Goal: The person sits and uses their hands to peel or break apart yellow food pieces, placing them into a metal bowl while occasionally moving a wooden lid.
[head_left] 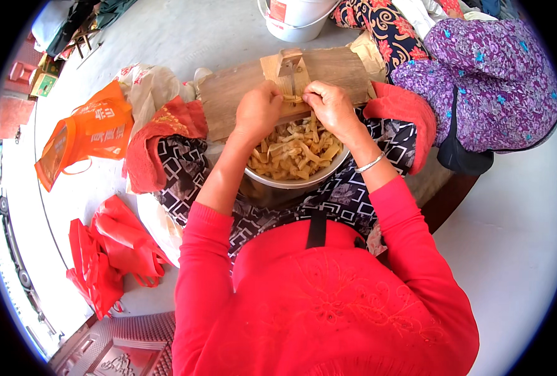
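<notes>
My left hand (257,109) and my right hand (335,108) are both closed in a pinch, on either side of an upright thin metal piece, perhaps a blade. Between them stretches a small yellowish strip (293,98), touching or very near that metal. The metal stands at a wooden block (289,57) on a wide wooden board (228,94) in front of me. Below my hands, a round metal bowl (284,184) on my lap holds many yellow-brown soft strips and pieces (297,150); their exact kind is unclear.
A white bucket (297,28) stands beyond the board. Left lie an orange bag (100,122) and a red bag (118,241). Red towels (410,116) cover my knees. At right, a person in purple floral clothes (491,81) sits close by.
</notes>
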Tool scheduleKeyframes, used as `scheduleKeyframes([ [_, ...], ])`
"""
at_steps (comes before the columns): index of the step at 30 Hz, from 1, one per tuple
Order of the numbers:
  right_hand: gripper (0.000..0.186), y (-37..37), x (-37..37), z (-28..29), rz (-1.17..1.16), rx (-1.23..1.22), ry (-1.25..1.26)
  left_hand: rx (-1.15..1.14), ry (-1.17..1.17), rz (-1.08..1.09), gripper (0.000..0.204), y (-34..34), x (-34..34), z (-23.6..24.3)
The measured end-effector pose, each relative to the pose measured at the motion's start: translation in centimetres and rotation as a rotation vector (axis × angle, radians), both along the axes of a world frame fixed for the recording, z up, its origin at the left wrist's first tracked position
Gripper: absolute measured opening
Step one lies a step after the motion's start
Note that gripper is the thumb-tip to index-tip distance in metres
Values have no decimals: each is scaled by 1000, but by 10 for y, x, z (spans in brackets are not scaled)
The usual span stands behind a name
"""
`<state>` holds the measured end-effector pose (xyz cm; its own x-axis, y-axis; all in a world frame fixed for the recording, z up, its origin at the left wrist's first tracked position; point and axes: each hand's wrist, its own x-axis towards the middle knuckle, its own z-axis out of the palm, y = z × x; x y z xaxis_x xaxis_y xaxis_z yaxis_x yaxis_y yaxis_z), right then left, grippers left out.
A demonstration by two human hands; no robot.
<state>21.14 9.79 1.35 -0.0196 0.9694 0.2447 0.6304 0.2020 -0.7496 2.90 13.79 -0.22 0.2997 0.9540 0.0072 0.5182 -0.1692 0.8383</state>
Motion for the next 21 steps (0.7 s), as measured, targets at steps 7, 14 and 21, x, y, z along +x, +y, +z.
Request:
scheduleKeyframes([
  [7, 10, -33, 5, 3, -19, 299, -215, -1, 125, 80, 15, -33, -16, 8],
  [14, 17, -59, -34, 1, -65, 109, 4, -410, -396, -110, 14, -93, 5, 18],
  [21, 24, -100, -16, 37, 236, -154, -80, 46, -33, -184, 17, -121, -32, 72],
])
